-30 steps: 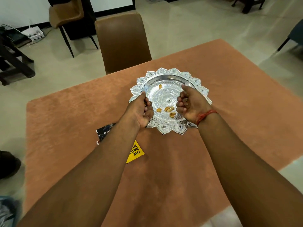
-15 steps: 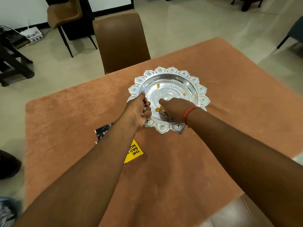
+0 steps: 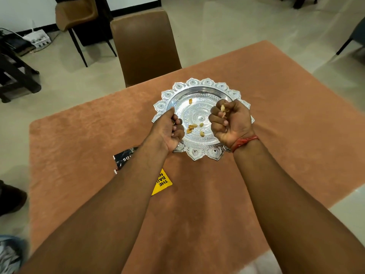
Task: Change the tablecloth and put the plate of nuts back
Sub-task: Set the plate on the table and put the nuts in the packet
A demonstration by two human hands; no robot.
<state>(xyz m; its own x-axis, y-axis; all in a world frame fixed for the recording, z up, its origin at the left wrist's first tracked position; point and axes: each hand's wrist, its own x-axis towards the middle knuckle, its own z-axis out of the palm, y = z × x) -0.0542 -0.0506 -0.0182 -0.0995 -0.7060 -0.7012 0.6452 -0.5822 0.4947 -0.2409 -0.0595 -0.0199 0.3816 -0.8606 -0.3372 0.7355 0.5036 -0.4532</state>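
a: where's the plate point(image 3: 205, 84) sitting?

b: on the orange tablecloth point(image 3: 286, 119) that covers the surface, toward the far side, just in front of a brown chair point(image 3: 146, 46). it's silver, with a scalloped, embossed rim.

a: and the nuts?

b: a few nuts point(image 3: 194, 128) lie loose in the plate's middle, near its front, and one more sits alone farther back.

a: what's the right hand point(image 3: 231, 123) up to?

b: it's held over the right part of the plate, palm turned up toward the camera, fingers curled in on a small pale nut piece point(image 3: 223, 108) pinched at the thumb and forefinger. a red thread band point(image 3: 245, 142) wraps the wrist.

a: left hand point(image 3: 167, 129)?

b: over the plate's left rim, fingers curled into a loose fist. something small and dark shows between the fingertips, but i cannot tell what it is, or whether the hand touches the plate.

a: anything else on the cloth?

b: a black and yellow packet point(image 3: 161, 181), mostly hidden under the left forearm, lies near the front left of the plate. only part of its print is readable.

a: beyond the surface?

b: pale floor tiles, a second chair point(image 3: 76, 14) at the back left, and a white power strip point(image 3: 38, 38) on the floor by the wall.
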